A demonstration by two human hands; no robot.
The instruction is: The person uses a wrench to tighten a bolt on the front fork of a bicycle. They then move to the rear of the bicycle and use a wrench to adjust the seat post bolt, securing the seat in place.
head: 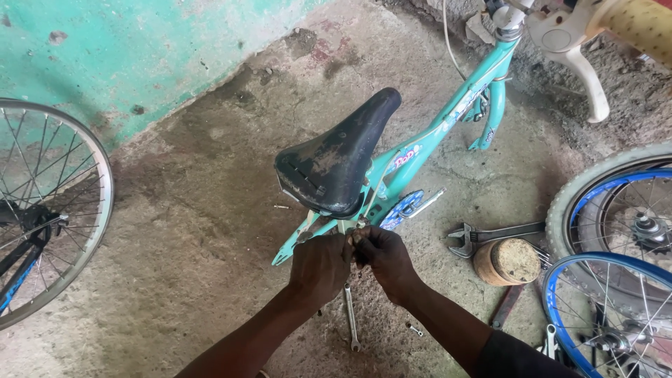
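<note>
A small turquoise bicycle frame (pixel 427 136) stands on the concrete floor with a worn black saddle (pixel 336 157). My left hand (pixel 318 266) and my right hand (pixel 383 257) meet just below the saddle, at the rear of the frame. Both have their fingers closed around something small there, which the fingers hide. A slim spanner (pixel 351 318) lies on the floor between my forearms. A cream handlebar grip (pixel 640 28) and a white brake lever (pixel 588 77) show at the top right.
A bare spoked wheel (pixel 42 210) stands at the left by the green wall (pixel 126 56). Two blue-rimmed wheels (pixel 616 266) lie at the right. An adjustable wrench (pixel 490 234) and a round wooden block (pixel 507 260) lie beside them. Small bolts (pixel 414 327) lie on the floor.
</note>
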